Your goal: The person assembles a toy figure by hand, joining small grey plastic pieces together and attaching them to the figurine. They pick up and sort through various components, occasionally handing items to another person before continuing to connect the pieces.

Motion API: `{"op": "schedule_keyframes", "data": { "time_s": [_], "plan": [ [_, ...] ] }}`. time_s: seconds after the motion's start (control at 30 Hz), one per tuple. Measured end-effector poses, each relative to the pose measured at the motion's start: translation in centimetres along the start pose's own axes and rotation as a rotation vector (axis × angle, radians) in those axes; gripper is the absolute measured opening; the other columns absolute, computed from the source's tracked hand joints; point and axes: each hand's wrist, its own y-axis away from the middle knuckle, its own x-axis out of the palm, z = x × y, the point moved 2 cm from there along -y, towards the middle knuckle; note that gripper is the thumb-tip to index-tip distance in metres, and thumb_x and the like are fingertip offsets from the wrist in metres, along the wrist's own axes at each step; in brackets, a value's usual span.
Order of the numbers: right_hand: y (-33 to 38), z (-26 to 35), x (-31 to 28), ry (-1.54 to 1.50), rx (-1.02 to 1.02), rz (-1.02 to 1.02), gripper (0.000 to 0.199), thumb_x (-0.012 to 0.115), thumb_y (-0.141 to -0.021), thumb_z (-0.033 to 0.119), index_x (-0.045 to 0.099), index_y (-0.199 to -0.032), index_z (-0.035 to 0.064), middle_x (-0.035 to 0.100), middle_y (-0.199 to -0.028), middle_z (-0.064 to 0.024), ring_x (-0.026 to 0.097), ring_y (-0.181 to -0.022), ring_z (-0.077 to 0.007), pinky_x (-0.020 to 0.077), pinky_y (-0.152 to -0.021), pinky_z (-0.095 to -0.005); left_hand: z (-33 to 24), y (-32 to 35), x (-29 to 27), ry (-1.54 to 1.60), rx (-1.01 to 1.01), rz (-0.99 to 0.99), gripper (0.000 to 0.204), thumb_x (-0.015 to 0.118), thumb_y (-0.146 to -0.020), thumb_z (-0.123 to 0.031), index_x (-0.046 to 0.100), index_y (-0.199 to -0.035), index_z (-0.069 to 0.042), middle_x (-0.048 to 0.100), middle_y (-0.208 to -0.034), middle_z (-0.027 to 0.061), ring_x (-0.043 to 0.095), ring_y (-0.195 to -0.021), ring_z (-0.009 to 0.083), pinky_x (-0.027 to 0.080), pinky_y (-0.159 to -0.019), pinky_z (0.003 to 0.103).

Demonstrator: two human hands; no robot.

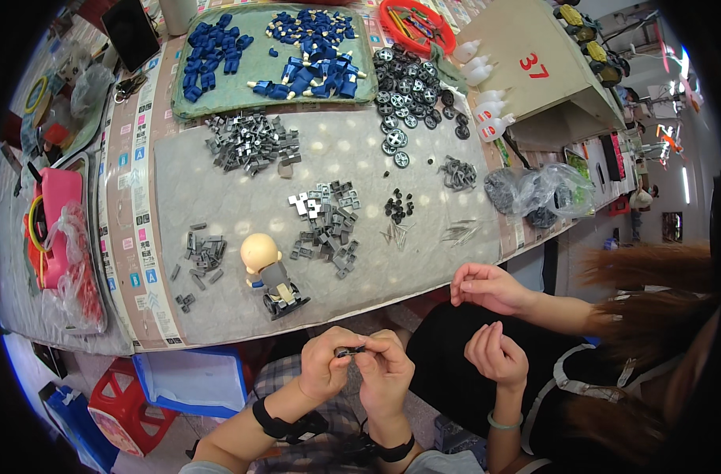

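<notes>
My left hand [326,366] and my right hand [385,371] meet just below the table's front edge, both pinching a small dark plastic part [349,351] between their fingertips. Just beyond them on the grey mat [242,209] stands a toy figure [270,274] with a tan round head, grey body and black wheeled base. A pile of small grey plastic pieces [329,229] lies behind the figure, and a smaller grey pile [204,254] sits to its left.
A co-worker's two hands [487,316] work to my right. Farther back lie black wheels [404,91], another grey piece pile [250,142], blue parts on a green cloth [281,51], thin metal pins [427,231], a cardboard box [534,71] and bagged dark parts [534,193].
</notes>
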Motion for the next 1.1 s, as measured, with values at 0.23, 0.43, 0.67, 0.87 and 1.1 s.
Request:
{"op": "schedule_keyframes", "data": {
  "time_s": [0.23,0.43,0.67,0.87,1.1],
  "plan": [
    [0.8,0.4,0.3,0.248,-0.121,-0.019,0.016,0.063,-0.076,0.005,0.056,-0.089,-0.0033,0.049,-0.08,-0.0062,0.045,-0.069,-0.013,0.0381,-0.062,-0.0225,-0.1,0.5,-0.2,-0.039,0.014,0.005,0.032,0.042,-0.09,-0.035,0.053,-0.089,-0.004,0.06,-0.073,0.0112,0.061,-0.062,0.0249,0.048,-0.052,0.031],
    [1.0,0.5,0.7,0.28,-0.166,-0.001,0.016,0.062,-0.076,0.005,0.056,-0.089,-0.0032,0.049,-0.078,-0.007,0.045,-0.069,-0.015,0.0386,-0.062,-0.0244,-0.6,0.5,-0.4,-0.087,0.072,-0.025,0.036,0.039,-0.09,-0.037,0.051,-0.09,-0.003,0.058,-0.067,0.0082,0.057,-0.056,0.0187,0.045,-0.049,0.027],
    [0.8,0.2,1.1,0.289,-0.128,0.003,0.014,0.06,-0.076,0.002,0.056,-0.088,-0.0036,0.049,-0.078,-0.0072,0.046,-0.069,-0.0151,0.0387,-0.062,-0.024,-0.3,0.6,-1.0,-0.103,0.003,-0.011,0.022,0.048,-0.088,-0.026,0.054,-0.088,-0.005,0.062,-0.072,0.0097,0.061,-0.059,0.0236,0.047,-0.049,0.029],
    [1.2,-0.6,1.2,0.256,-0.083,0.011,0.013,0.059,-0.076,0.001,0.056,-0.088,-0.0033,0.049,-0.079,-0.007,0.046,-0.07,-0.0138,0.0388,-0.063,-0.0233,-0.3,1.1,-1.3,-0.103,-0.015,-0.039,0.023,0.048,-0.088,-0.025,0.054,-0.088,-0.004,0.062,-0.074,0.0116,0.061,-0.062,0.0245,0.048,-0.052,0.029],
    [0.7,-1.0,1.4,0.205,-0.019,0.109,0.021,0.062,-0.077,0.008,0.058,-0.094,-0.0013,0.049,-0.083,-0.0076,0.048,-0.076,-0.0158,0.0392,-0.067,-0.0251,-0.2,1.4,-2.1,-0.008,-0.098,-0.062,0.03,0.043,-0.09,-0.03,0.054,-0.09,-0.002,0.061,-0.08,0.0127,0.06,-0.066,0.0234,0.047,-0.056,0.028]
  ]
}}
